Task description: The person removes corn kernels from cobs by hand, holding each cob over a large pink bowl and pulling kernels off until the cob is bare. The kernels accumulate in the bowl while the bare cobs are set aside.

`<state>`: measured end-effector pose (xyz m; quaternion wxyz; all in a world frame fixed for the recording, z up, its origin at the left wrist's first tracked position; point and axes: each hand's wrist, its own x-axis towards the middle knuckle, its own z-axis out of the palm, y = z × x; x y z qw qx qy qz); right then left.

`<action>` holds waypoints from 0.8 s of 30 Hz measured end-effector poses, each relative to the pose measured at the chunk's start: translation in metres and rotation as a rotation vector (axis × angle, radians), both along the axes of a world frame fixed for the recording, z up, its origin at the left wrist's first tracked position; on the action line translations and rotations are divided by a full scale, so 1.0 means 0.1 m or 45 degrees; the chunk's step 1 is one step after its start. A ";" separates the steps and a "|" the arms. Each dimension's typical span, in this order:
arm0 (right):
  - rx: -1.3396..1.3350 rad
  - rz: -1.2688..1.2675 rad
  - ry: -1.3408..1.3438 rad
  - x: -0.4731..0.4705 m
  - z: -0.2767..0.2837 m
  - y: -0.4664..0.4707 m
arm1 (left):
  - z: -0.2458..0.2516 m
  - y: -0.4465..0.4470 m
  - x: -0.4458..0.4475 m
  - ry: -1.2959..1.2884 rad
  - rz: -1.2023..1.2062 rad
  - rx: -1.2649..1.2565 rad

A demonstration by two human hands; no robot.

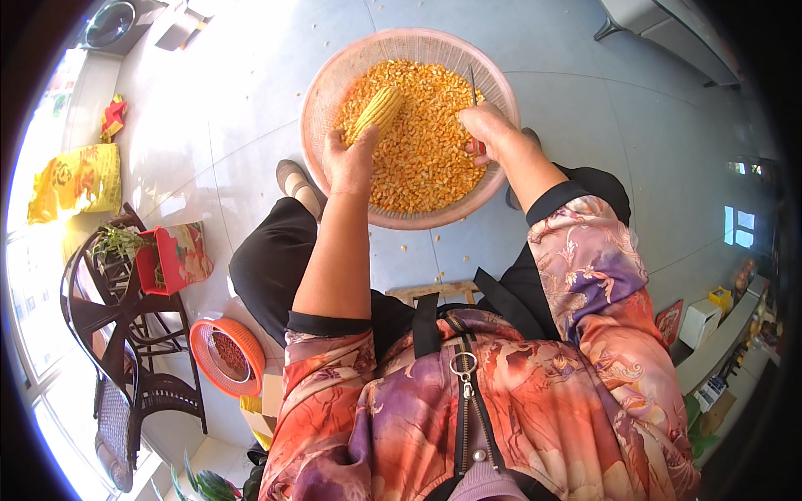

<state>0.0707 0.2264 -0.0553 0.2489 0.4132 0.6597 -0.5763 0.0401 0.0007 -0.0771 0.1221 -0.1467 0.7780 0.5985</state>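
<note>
An ear of yellow corn (380,110), its visible side full of kernels, is held near its lower end by my left hand (348,161). My right hand (492,128) grips a slender pointed metal tool (473,86) with a red part showing at the fingers; its exact kind is unclear. The tool's tip points away from me, apart from the ear. Both hands are over a wide pink plastic basket (316,94), which stands on the floor between my feet. Loose corn kernels (416,166) spread thickly across its bottom.
Stray kernels dot the tiled floor (564,106). To the left are a dark woven chair (166,304), a red box (153,263) with plants, and an orange basket (257,347) with a sieve of reddish contents. White furniture (677,37) stands at upper right.
</note>
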 end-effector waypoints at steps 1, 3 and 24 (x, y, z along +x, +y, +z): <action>-0.020 -0.046 0.000 0.03 -0.07 -0.01 | -0.06 -0.05 0.00 -0.022 0.029 -0.024; -0.060 -0.138 -0.004 0.08 -0.22 -0.06 | -0.15 -0.10 0.02 -0.069 0.085 -0.072; -0.704 -0.496 0.446 -0.52 -0.58 -0.40 | -0.35 0.30 -0.35 -0.448 0.000 0.536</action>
